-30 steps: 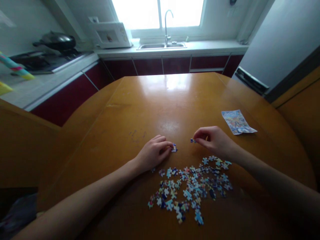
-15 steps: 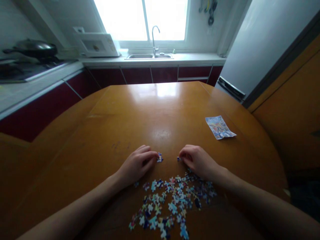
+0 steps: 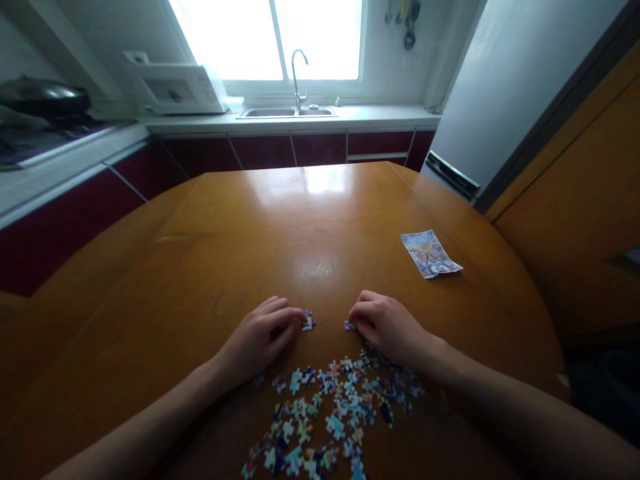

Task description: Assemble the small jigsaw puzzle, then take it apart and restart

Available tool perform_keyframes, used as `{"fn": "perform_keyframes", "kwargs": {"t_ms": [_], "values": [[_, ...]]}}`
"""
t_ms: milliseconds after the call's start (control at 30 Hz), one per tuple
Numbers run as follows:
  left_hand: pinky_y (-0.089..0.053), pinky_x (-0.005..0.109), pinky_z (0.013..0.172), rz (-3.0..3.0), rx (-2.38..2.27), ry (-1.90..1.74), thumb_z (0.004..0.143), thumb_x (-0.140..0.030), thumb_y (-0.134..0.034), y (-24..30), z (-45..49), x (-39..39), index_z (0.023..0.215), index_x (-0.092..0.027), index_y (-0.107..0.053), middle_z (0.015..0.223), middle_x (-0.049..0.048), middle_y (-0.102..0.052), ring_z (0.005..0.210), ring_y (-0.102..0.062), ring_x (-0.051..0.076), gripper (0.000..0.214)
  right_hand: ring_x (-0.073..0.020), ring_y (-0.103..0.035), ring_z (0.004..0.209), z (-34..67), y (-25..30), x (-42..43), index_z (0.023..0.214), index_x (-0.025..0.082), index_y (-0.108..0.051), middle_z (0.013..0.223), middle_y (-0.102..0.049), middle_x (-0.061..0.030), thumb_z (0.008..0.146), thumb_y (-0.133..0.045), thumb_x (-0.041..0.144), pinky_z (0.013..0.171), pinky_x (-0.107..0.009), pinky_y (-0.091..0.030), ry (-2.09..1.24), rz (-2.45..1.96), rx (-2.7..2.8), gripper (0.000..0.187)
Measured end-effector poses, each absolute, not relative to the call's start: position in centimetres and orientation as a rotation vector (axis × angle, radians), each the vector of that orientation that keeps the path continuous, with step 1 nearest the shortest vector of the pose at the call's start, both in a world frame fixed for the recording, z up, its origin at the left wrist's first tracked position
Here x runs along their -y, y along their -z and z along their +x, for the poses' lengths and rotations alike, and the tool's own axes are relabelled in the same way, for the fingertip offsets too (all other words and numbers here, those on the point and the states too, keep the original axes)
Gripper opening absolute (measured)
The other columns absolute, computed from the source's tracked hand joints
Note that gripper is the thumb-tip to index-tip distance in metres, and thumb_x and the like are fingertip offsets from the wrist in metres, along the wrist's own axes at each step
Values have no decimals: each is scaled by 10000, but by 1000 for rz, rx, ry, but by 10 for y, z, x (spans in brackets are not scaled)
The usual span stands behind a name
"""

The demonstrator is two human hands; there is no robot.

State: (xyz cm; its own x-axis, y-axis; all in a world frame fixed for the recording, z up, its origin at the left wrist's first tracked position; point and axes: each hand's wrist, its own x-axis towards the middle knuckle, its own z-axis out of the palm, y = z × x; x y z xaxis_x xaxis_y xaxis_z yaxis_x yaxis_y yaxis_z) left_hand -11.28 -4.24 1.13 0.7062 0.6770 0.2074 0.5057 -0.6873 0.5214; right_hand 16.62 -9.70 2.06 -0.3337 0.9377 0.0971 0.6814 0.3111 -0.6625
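My left hand [image 3: 263, 333] rests on the wooden table [image 3: 260, 227], fingers curled, its fingertips pinching a small puzzle piece [image 3: 308, 321]. My right hand [image 3: 387, 325] lies a little to the right, fingers closed on another small puzzle piece [image 3: 349, 325] held down at the table surface. The two pieces are a short gap apart. Just below both hands lies a loose pile of several colourful puzzle pieces [image 3: 330, 407].
A printed picture leaflet [image 3: 430, 254] lies on the table at the right. Behind the table runs a kitchen counter with a sink and tap [image 3: 295, 100], a microwave [image 3: 173, 90] and a pan [image 3: 45, 100] on the stove. A grey fridge [image 3: 505, 100] stands at the right.
The view has tilted and shifted, so hands and pile sit lower and further left. My right hand has lowered its piece to the table and come closer to the left hand.
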Motion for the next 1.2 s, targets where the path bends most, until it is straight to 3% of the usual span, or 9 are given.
{"fn": "perform_keyframes", "kwargs": {"t_ms": [1200], "values": [[-433,212,590,2281,-1066,-796,935,-198,-505,-13,-113,40,986,-169,-708,783,19,-607,662,-549,111,211,-147,-633,820,171,-19,96,929,205,-749,944,-669,-50,868,-562,100,750,-268,-484,-734,-1417,2132,223]]}}
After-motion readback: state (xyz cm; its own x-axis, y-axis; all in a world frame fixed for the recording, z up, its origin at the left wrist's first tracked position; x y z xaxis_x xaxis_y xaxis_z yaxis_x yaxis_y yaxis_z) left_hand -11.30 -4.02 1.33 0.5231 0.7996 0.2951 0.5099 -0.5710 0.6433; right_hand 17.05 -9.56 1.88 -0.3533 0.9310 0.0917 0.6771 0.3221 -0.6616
